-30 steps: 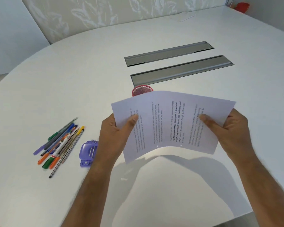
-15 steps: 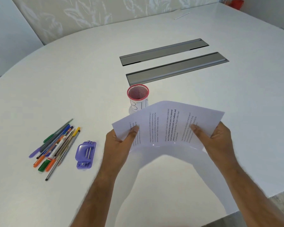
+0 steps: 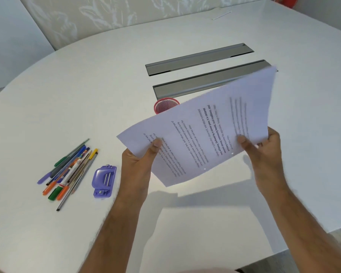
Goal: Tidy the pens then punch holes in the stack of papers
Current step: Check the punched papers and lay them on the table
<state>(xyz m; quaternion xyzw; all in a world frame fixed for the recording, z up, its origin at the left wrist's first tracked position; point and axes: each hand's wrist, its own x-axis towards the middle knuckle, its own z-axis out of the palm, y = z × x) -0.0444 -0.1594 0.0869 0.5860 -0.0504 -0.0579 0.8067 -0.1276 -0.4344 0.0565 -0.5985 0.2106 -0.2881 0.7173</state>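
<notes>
A stack of printed papers (image 3: pixel 201 133) is held in the air above the white table (image 3: pixel 87 95), tilted with its right end higher. My left hand (image 3: pixel 140 166) grips its lower left corner, and my right hand (image 3: pixel 262 154) grips the right edge. Two small punched holes show near the lower edge. A loose pile of several pens (image 3: pixel 69 170) lies at the left on the table. A purple hole punch (image 3: pixel 104 181) sits just right of the pens. A red mesh pen cup (image 3: pixel 164 106) stands behind the papers, partly hidden.
Two long grey cable slots (image 3: pixel 197 60) are set into the table beyond the cup. A thin white stick (image 3: pixel 221 15) lies far back, with a red object (image 3: pixel 287 1) at the far right corner. The table edge runs along the lower right.
Both hands have lifted the papers and tilted them, the right end rising and swinging away. The sheets were bowed before and are now flatter. Pens and punch have not moved.
</notes>
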